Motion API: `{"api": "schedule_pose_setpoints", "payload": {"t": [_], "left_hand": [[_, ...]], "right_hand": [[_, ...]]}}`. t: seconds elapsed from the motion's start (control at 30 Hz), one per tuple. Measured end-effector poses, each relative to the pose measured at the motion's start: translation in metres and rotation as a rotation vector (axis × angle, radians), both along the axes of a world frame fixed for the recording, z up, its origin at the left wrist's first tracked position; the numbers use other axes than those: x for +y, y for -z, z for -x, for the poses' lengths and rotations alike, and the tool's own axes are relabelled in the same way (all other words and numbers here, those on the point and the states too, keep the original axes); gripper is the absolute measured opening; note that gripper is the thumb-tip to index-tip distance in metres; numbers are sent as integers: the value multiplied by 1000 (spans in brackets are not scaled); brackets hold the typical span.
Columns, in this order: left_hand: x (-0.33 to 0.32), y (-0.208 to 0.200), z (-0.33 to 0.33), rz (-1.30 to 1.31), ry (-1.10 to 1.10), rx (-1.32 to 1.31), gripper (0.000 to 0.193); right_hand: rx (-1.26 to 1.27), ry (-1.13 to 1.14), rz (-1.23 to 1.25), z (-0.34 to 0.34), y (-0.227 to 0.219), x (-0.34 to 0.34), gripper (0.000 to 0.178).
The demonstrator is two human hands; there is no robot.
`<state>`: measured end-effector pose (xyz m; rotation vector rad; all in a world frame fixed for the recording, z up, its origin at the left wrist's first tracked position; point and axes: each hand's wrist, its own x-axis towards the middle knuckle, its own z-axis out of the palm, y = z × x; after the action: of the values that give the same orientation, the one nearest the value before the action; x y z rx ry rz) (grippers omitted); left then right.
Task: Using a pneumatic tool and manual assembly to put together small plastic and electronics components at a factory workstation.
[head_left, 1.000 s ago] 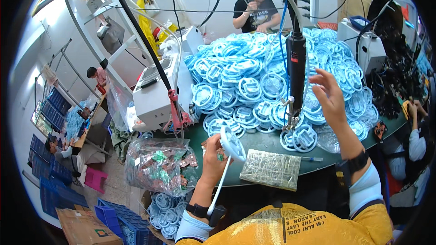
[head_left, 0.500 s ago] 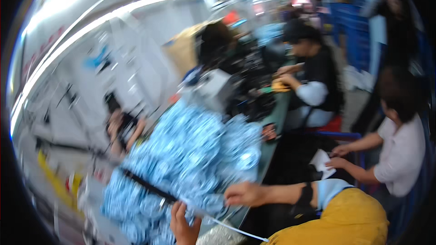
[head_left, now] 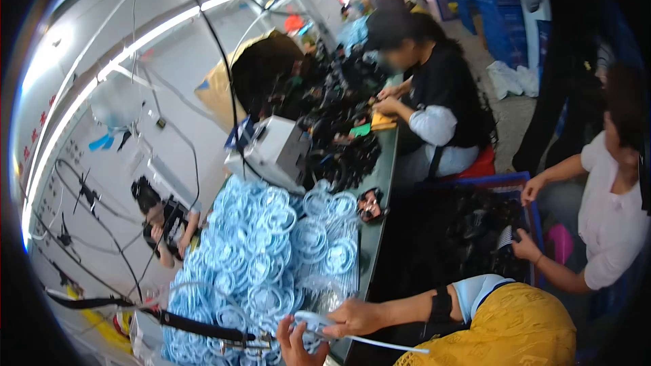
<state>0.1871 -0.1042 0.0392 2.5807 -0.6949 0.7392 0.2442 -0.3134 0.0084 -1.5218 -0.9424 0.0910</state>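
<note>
My left hand (head_left: 298, 344) is at the lower edge, fingers curled around a light-blue ring-shaped plastic piece (head_left: 314, 320). From the right comes my right hand (head_left: 356, 317), pinching the same piece on its other side. A thin pale strap (head_left: 390, 344) runs from it toward the lower right, over a yellow patterned garment (head_left: 505, 329). Just left of my left hand ends a black rod-like tool (head_left: 203, 327) with a metal tip; whether it touches the piece I cannot tell. Behind lies a large heap of light-blue coiled rings (head_left: 261, 257).
A white box (head_left: 274, 152) and a pile of black parts (head_left: 346, 152) stand farther along the green table (head_left: 376, 240). A seated co-worker (head_left: 441, 95) handles a yellow item there. At right, another person (head_left: 614, 203) reaches over a blue-rimmed crate (head_left: 536, 230) of black parts. Black cables (head_left: 227, 61) hang overhead.
My hands were apart and have come together on the light-blue piece. The view has shifted, and the picture is sharper. The person at right has moved a hand lower over the crate.
</note>
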Motion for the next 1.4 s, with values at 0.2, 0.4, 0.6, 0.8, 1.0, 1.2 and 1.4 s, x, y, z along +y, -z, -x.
{"api": "schedule_pose_setpoints", "payload": {"t": [0.2,0.4,0.6,0.8,1.0,1.2,1.4], "left_hand": [[-13,6,-10,964,341,741,93],[-32,9,-14,1068,223,809,69],[-39,18,-16,929,234,679,39],[-44,32,-26,1049,253,622,37],[-51,33,-38,1370,320,838,39],[-54,34,-41,1540,372,861,35],[-54,31,-54,1496,363,775,33]], "right_hand": [[145,-68,-16,-7,2,-23,31],[40,-90,12,-7,-1,-29,22],[-155,-22,71,-3,5,-28,19],[-215,-3,142,-14,-6,-33,19],[-2,-104,191,-27,-16,-37,27],[465,-271,-46,-24,-9,-55,25],[191,-177,-66,-28,-3,-58,15]]}}
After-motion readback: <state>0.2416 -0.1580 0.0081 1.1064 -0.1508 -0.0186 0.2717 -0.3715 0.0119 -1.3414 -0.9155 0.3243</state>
